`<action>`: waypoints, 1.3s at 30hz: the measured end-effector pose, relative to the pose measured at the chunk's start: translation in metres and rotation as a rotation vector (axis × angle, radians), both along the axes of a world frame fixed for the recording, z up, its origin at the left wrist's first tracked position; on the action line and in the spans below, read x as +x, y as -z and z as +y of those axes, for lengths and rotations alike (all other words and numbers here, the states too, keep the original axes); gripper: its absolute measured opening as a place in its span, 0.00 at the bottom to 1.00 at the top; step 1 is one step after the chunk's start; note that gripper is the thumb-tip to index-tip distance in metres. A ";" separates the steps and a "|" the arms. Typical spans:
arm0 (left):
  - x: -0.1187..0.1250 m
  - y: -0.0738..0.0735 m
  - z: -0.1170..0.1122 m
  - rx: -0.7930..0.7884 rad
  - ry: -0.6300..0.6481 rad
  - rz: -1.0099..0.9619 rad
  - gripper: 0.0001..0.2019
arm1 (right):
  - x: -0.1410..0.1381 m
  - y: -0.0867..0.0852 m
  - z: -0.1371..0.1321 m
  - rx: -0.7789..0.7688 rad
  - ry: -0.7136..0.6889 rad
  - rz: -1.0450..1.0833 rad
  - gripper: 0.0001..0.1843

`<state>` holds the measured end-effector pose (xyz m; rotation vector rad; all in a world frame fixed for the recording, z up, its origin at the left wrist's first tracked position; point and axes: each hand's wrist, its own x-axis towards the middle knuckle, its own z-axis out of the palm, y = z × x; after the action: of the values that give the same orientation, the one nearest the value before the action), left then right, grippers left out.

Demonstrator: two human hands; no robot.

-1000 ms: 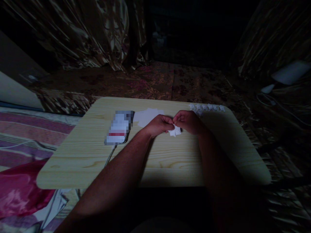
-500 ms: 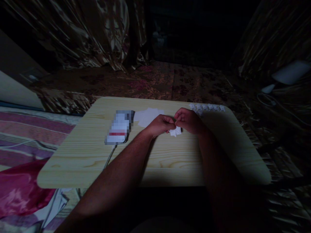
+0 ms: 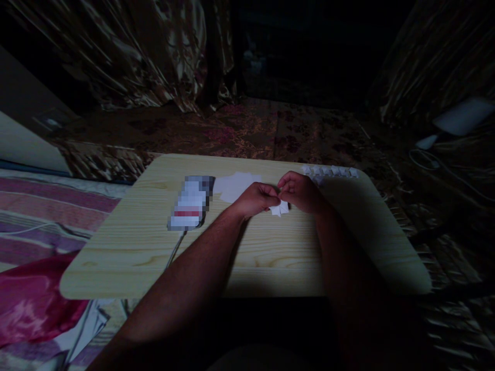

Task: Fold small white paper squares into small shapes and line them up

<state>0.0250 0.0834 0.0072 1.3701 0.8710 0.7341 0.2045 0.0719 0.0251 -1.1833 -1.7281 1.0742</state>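
Both hands meet over the middle of a light wooden table (image 3: pixel 270 257). A small folded piece of white paper (image 3: pixel 280 209) is pinched in my left hand (image 3: pixel 257 199), its creased flaps showing below the fingertips. My right hand (image 3: pixel 299 192) is closed too, thumb and forefinger pressed together at the paper's upper edge, which the fingers hide. Just beyond my left hand lie loose white paper sheets (image 3: pixel 235 185), overlapping. Along the far right edge several small folded paper pieces (image 3: pixel 334 171) stand in a row, and another folded piece (image 3: pixel 318 180) sits partly behind my right hand.
A phone (image 3: pixel 190 203), its screen blurred out, lies left of my forearm with a cable (image 3: pixel 176 250) running off the near edge. Striped bedding (image 3: pixel 58 201) and a shiny red cloth (image 3: pixel 34 304) are at the left. Patterned curtains (image 3: pixel 174 51) hang behind the table.
Almost nothing differs. My hands keep their pinch at the same spot, and the folded paper's flaps have shifted very slightly.
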 end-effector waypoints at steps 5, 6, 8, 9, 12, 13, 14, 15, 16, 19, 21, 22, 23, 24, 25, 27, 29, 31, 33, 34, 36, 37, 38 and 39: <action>0.002 -0.002 0.000 -0.042 -0.084 -0.083 0.09 | -0.001 -0.003 -0.001 -0.037 0.049 0.048 0.15; 0.002 -0.002 0.001 -0.050 -0.123 -0.118 0.10 | -0.002 -0.004 -0.001 -0.052 0.057 0.073 0.16; 0.003 -0.001 0.002 -0.062 -0.200 -0.192 0.11 | -0.003 -0.006 -0.002 -0.088 0.062 0.132 0.17; 0.004 -0.001 0.003 -0.065 -0.228 -0.223 0.11 | -0.003 -0.007 -0.002 -0.099 0.067 0.158 0.18; 0.005 0.000 0.003 -0.067 -0.254 -0.260 0.12 | -0.005 -0.007 -0.002 -0.074 0.101 0.167 0.17; 0.006 0.000 0.003 -0.066 -0.254 -0.256 0.12 | -0.005 -0.006 -0.002 -0.056 0.113 0.151 0.16; 0.006 0.000 0.003 -0.064 -0.251 -0.248 0.12 | -0.005 -0.005 -0.001 -0.039 0.119 0.130 0.16; 0.006 0.000 0.002 -0.064 -0.249 -0.238 0.12 | -0.005 -0.004 -0.001 -0.028 0.120 0.109 0.15; 0.007 0.000 0.002 -0.064 -0.247 -0.230 0.11 | -0.004 -0.003 0.000 -0.021 0.115 0.093 0.16; 0.007 -0.002 0.000 -0.063 -0.240 -0.221 0.11 | -0.003 0.001 0.002 -0.023 0.090 0.072 0.16; 0.007 -0.003 0.000 -0.061 -0.244 -0.222 0.11 | -0.004 0.003 0.003 -0.024 0.086 0.069 0.16; 0.007 -0.003 0.001 -0.062 -0.250 -0.225 0.11 | -0.004 0.002 0.003 -0.019 0.093 0.068 0.16; 0.007 -0.002 0.001 -0.065 -0.259 -0.232 0.11 | -0.005 0.002 0.002 -0.015 0.107 0.069 0.16; 0.007 -0.002 0.002 -0.069 -0.270 -0.244 0.11 | -0.006 0.001 0.002 -0.015 0.124 0.075 0.15; 0.007 -0.002 0.002 -0.073 -0.281 -0.262 0.11 | -0.007 0.000 0.002 -0.019 0.141 0.087 0.15; 0.006 -0.001 0.003 -0.086 -0.305 -0.304 0.11 | -0.009 -0.001 0.001 -0.040 0.164 0.120 0.15; 0.005 -0.001 0.004 -0.102 -0.323 -0.340 0.11 | -0.011 -0.001 0.001 -0.060 0.173 0.136 0.16; 0.004 -0.001 0.004 -0.111 -0.332 -0.356 0.12 | -0.014 -0.001 0.000 -0.063 0.185 0.101 0.15; 0.004 -0.002 0.003 -0.110 -0.331 -0.355 0.12 | -0.015 0.000 0.000 -0.050 0.214 0.027 0.12; 0.005 -0.002 0.003 -0.109 -0.329 -0.351 0.12 | -0.016 0.000 -0.001 -0.037 0.233 -0.009 0.10; 0.005 -0.003 0.002 -0.113 -0.323 -0.345 0.12 | -0.016 0.000 -0.001 -0.008 0.268 -0.061 0.08; 0.006 -0.004 0.001 -0.115 -0.320 -0.343 0.13 | -0.016 0.000 -0.002 0.004 0.279 -0.076 0.08; 0.006 -0.004 0.001 -0.118 -0.318 -0.342 0.13 | -0.016 -0.001 -0.002 0.013 0.286 -0.085 0.07; 0.006 -0.005 0.001 -0.121 -0.315 -0.341 0.13 | -0.016 -0.001 -0.003 0.019 0.287 -0.090 0.07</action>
<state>0.0313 0.0839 0.0119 0.9723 0.8493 1.1028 0.1888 0.0693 0.0261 -1.4359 -1.5715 0.8409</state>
